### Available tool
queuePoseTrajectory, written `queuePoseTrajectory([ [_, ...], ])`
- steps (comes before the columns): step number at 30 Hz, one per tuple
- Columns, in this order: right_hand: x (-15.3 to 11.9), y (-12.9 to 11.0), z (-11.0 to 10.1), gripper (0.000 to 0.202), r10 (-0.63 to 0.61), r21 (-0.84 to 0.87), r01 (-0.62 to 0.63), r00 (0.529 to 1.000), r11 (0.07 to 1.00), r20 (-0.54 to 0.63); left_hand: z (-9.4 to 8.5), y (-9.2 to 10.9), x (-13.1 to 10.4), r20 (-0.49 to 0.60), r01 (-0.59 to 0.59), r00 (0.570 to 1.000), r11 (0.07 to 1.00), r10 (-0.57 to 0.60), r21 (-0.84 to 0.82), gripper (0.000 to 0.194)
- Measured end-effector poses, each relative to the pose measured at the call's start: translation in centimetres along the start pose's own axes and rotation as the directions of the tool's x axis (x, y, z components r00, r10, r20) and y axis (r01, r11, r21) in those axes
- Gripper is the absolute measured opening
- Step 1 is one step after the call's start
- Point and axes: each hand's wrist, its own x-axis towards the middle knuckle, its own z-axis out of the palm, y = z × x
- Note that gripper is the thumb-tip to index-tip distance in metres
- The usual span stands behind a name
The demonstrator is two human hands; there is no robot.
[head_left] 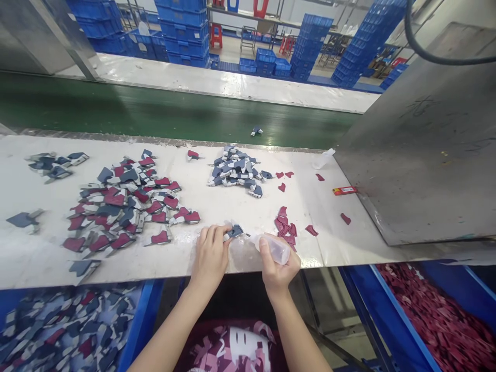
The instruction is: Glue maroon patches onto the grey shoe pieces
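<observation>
Between thumb and fingers, my left hand pinches a small dark blue-grey part over the white worktop. My right hand is wrapped round a translucent squeeze bottle, its narrow tip pointing left, close to that part. Just beyond my right hand lies a small heap of flat maroon pieces. A pile of blue-grey and white parts sits farther back in the middle. To the left spreads a larger pile of mixed maroon and blue-grey parts.
Behind the worktop runs a green conveyor belt carrying one small part. A metal housing stands at the right, near a red packet. Below the front edge are blue bins of parts and maroon pieces.
</observation>
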Motion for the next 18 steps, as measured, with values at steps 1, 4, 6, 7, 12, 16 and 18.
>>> queuePoseTrajectory([
  [1,0.00,0.00,-0.01,0.010,-0.003,0.003,0.003,1.000,1.000,-0.001,-0.02,0.02,0.01,-0.003,0.001,1.000,1.000,-0.001,-0.002,0.014],
  [4,0.02,-0.05,0.01,0.011,-0.011,0.008,0.011,1.000,1.000,0.011,-0.03,0.08,0.04,-0.005,0.004,1.000,1.000,-0.004,-0.008,0.014],
  [6,0.01,-0.11,0.07,0.011,-0.021,0.012,0.021,0.999,1.000,0.038,-0.03,0.07,0.04,0.001,0.003,1.000,1.000,-0.003,-0.011,0.014],
  [7,-0.02,-0.13,0.12,0.011,-0.025,0.015,0.025,0.998,1.000,0.054,-0.03,0.06,0.03,0.004,0.003,1.000,1.000,-0.003,-0.011,0.014],
  [12,-0.20,-0.24,0.43,0.008,-0.032,0.057,0.026,0.994,0.998,0.108,-0.09,0.07,-0.04,0.014,0.012,1.000,1.000,-0.011,-0.015,0.014],
  [16,-0.17,-0.26,0.68,0.009,-0.049,0.081,0.039,0.991,0.996,0.123,-0.06,0.13,-0.08,0.021,0.019,1.000,0.999,-0.019,-0.029,0.014],
  [18,-0.13,-0.25,0.78,0.010,-0.057,0.086,0.046,0.991,0.995,0.124,0.01,0.13,-0.10,0.017,0.024,1.000,0.999,-0.023,-0.031,0.014],
])
